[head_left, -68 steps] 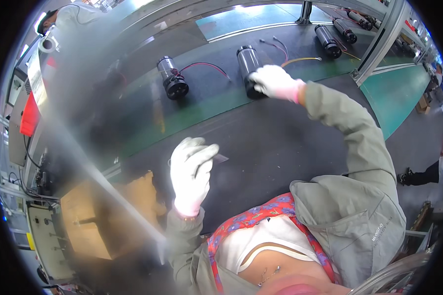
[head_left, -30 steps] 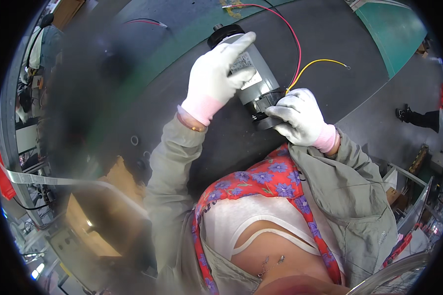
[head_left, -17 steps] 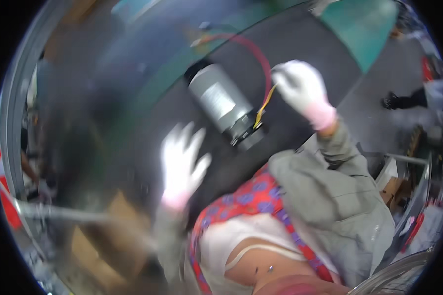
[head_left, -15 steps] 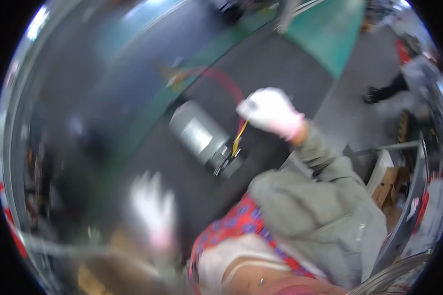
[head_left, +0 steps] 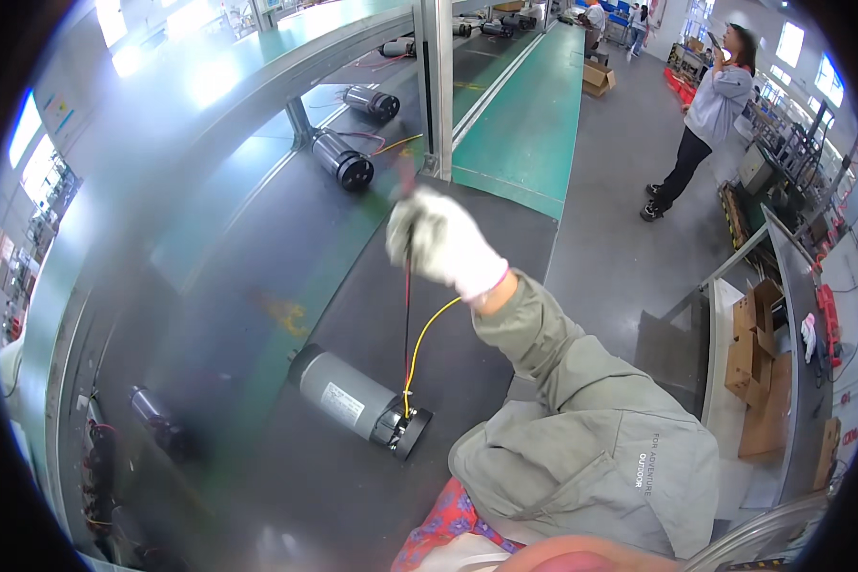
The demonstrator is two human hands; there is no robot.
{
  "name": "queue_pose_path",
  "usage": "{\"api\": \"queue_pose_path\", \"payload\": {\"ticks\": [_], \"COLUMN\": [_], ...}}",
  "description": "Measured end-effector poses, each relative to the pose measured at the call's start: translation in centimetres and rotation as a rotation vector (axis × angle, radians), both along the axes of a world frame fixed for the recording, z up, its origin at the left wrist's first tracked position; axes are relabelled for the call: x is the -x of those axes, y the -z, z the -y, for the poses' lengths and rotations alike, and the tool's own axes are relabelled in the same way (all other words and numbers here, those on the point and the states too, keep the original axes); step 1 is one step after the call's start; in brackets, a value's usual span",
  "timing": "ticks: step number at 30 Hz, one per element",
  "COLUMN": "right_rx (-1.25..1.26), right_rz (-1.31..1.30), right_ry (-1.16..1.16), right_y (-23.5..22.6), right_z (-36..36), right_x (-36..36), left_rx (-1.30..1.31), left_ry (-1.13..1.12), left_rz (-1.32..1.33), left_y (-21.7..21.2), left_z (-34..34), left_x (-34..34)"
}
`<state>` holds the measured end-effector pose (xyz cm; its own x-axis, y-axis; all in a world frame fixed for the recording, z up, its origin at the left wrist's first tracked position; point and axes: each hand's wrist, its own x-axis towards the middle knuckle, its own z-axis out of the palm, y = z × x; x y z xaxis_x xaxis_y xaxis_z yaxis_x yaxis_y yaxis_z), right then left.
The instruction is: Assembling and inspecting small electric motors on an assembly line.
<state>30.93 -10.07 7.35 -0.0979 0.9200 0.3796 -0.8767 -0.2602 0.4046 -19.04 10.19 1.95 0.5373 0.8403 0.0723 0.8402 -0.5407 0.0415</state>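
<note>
A grey cylindrical motor (head_left: 351, 401) with a black end cap lies on its side on the dark workbench mat (head_left: 286, 286). A red wire (head_left: 407, 305) and a yellow wire (head_left: 426, 329) run up from its black end. My right hand (head_left: 443, 240), in a white glove, is raised above the motor and closed around the upper ends of those wires, stretching the red one straight. My left hand is out of the picture.
Two more dark motors (head_left: 341, 158) (head_left: 372, 100) lie farther along the belt by a metal post (head_left: 436, 86). Another person (head_left: 701, 119) stands in the aisle at upper right. Cardboard boxes (head_left: 758, 315) sit on a cart at the right.
My left hand has let go of the motor and left the view. The motor now lies on the mat, and my right hand has lifted away, pulling its wires upward.
</note>
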Motion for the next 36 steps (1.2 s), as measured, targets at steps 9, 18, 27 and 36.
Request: {"api": "queue_pose_path", "payload": {"ticks": [9, 18, 27, 36], "right_rx": [0.291, -0.410, -0.243, -0.287], "right_rz": [1.811, 2.208, 1.955, 1.849], "right_ry": [2.045, 1.469, 1.777, 1.559], "right_y": [-8.1, -0.8, -1.2, -2.4], "right_z": [0.4, -6.4, -7.0, -7.0], "right_x": [8.6, 21.2, 22.1, 22.1], "left_rx": [0.001, 0.259, 0.264, 0.393], "left_ry": [0.110, 0.717, 0.613, 0.735], "left_rz": [0.931, 1.504, 1.811, 1.576], "left_y": [5.8, -6.5, -4.1, -4.1], "left_z": [-3.2, 7.3, 7.1, 6.2], "left_x": [-3.8, -12.6, -13.3, -14.8]}}
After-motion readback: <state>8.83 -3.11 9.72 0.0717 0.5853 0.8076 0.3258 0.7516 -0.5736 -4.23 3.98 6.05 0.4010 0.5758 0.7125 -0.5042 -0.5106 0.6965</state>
